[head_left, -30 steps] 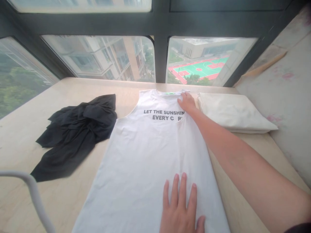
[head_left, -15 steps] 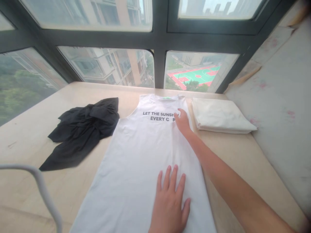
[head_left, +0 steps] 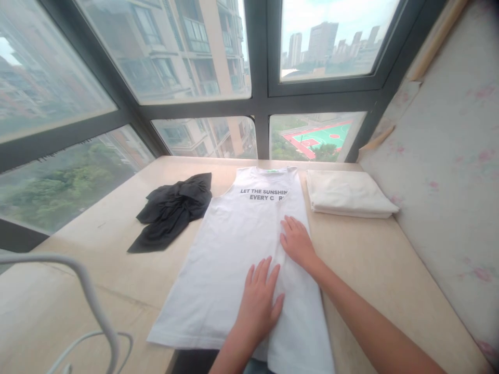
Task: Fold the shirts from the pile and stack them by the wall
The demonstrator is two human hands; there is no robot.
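White sleeveless top — flat, front up on the pale ledge, neck at the far end, hem nearest. Right side folded inward lengthwise, left side spread out. Dark chest lettering (reads "LET THE SUNSHIN / EVERY C R") — right end covered by the fold.

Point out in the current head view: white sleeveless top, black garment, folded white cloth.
White sleeveless top (head_left: 230,244): head view, middle of its front, below the lettering.
Black garment (head_left: 177,206): head view, middle of the crumpled heap.
Folded white cloth (head_left: 346,191): head view, its upper face.
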